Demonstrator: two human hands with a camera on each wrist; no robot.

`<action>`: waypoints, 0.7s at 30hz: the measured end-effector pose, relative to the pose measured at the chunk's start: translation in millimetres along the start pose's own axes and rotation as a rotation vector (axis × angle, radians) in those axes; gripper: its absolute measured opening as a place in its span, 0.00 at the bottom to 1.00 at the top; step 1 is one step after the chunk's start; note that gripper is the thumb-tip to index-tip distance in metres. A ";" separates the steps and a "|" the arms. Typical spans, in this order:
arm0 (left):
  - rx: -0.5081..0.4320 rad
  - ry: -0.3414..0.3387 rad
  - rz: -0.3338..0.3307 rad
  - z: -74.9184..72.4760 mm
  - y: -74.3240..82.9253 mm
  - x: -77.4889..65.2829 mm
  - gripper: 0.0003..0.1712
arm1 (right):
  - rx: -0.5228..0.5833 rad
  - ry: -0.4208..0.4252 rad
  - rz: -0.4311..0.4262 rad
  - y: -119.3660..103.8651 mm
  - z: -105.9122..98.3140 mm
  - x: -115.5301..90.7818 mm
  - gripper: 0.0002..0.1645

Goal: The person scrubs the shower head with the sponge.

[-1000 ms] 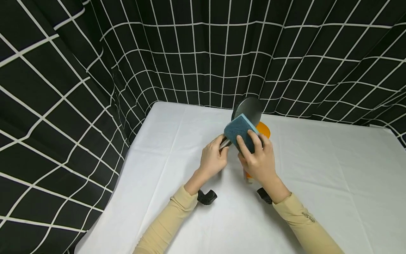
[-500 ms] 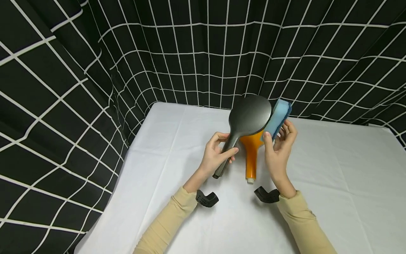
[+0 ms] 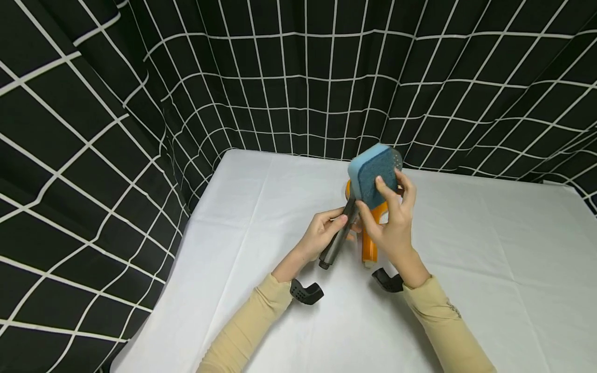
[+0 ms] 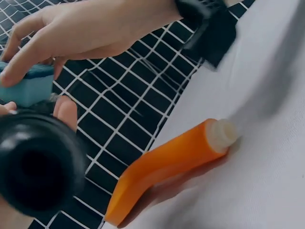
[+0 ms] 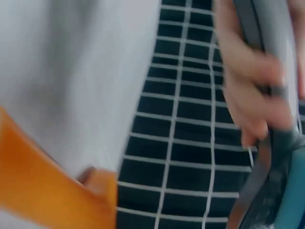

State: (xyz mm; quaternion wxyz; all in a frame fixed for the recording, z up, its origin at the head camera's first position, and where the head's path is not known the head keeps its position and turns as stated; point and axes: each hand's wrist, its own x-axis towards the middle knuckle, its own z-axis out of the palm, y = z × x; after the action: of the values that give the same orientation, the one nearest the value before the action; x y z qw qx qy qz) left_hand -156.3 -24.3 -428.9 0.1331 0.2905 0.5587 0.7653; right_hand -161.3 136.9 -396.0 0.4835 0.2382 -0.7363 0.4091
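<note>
My left hand (image 3: 311, 241) grips a dark grey shower head (image 3: 335, 247) by its handle, raised above the table. In my right hand (image 3: 394, 228) is a blue sponge (image 3: 379, 176) with a darker scouring layer, pinched between thumb and fingers. It covers most of the shower head's round face; a strip with spray holes shows past its right edge. Behind the hands lies an orange shower head (image 3: 370, 249), its round end mostly hidden. The left wrist view shows the grey handle's hollow end (image 4: 71, 157) close up, with the sponge (image 4: 31, 88) beyond. The right wrist view is blurred.
A white cloth covers the table (image 3: 466, 248). Black curtains (image 3: 298, 93) with white grid lines stand behind and at the left. Black curved pieces (image 3: 306, 292) sit at both wrists.
The grey shower head has turned from its smooth back so that some spray holes show. The sponge went right to the head's edge, then back left over its face.
</note>
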 end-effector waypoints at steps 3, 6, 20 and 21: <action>0.018 -0.021 0.027 0.0 1.1 0.1 0.21 | -0.050 0.021 0.110 8.9 -9.3 13.9 0.28; 0.015 -0.028 0.040 -0.7 1.4 0.1 0.20 | -0.104 0.020 0.202 15.9 -16.4 24.0 0.28; 0.038 -0.008 0.000 -2.5 1.1 0.6 0.20 | -0.114 -0.163 0.072 0.6 -4.4 9.4 0.29; 0.040 -0.012 0.005 -2.0 1.0 0.9 0.20 | -0.125 -0.147 0.095 4.8 -6.2 14.3 0.28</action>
State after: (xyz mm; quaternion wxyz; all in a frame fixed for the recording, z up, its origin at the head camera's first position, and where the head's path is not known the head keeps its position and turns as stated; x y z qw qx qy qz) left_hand -158.1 -25.7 -428.1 0.1288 0.2991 0.5726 0.7524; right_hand -167.7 145.3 -383.6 0.4222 0.2016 -0.8042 0.3665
